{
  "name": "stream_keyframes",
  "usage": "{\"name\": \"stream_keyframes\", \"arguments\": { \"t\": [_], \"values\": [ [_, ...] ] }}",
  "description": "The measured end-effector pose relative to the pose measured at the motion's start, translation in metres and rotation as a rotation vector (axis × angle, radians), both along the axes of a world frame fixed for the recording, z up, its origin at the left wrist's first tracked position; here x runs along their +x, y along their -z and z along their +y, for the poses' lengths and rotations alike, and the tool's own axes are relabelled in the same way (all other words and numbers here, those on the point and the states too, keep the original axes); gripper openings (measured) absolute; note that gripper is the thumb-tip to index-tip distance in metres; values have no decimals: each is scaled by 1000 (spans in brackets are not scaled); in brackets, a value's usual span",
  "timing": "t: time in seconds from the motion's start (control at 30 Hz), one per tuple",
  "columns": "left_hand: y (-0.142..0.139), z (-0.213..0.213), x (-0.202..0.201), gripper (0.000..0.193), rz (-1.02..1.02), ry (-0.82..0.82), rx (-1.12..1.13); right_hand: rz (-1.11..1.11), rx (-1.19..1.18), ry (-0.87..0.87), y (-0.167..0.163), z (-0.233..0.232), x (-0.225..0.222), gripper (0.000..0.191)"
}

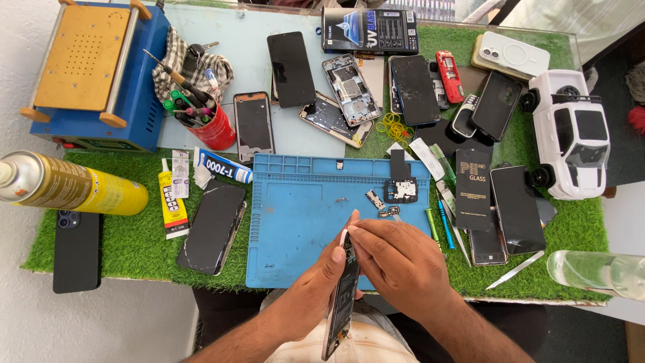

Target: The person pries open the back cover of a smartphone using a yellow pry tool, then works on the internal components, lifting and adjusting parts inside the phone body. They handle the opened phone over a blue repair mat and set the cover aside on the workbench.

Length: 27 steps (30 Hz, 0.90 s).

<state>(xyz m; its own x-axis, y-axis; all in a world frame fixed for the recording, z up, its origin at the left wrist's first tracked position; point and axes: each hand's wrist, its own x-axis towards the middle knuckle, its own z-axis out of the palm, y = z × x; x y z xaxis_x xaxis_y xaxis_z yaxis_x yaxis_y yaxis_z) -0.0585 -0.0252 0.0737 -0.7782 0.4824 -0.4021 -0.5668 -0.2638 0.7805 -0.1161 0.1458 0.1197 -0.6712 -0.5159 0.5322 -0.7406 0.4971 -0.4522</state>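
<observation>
My left hand (316, 282) grips an opened phone (341, 304) held edge-on and upright over the near edge of the blue work mat (295, 222). My right hand (396, 259) rests against the phone's top end, fingertips pinched at its upper corner next to a small white tool tip. Small phone parts (401, 191) and loose screws lie on the mat just beyond my fingers.
Green turf covers the table. A cracked phone (213, 227), glue tubes (173, 200), a yellow spray can (70, 185) and a dark phone (76, 250) lie left. A red tool cup (213, 126), blue machine (91, 70), several phones, a white toy truck (571, 134) and tweezers (516, 270) surround the mat.
</observation>
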Motion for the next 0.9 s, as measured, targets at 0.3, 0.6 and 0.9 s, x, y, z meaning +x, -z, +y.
{"name": "stream_keyframes", "arguments": {
  "t": [0.3,0.6,0.9],
  "values": [
    [3,0,2,85,86,48,-64,10,32,19,9,3,0,22],
    [32,-6,10,80,-268,-59,273,-232,-104,105,12,7,0,18],
    [26,-12,8,80,-363,-73,601,-360,-194,148,6,17,-13,5]
  ]
}}
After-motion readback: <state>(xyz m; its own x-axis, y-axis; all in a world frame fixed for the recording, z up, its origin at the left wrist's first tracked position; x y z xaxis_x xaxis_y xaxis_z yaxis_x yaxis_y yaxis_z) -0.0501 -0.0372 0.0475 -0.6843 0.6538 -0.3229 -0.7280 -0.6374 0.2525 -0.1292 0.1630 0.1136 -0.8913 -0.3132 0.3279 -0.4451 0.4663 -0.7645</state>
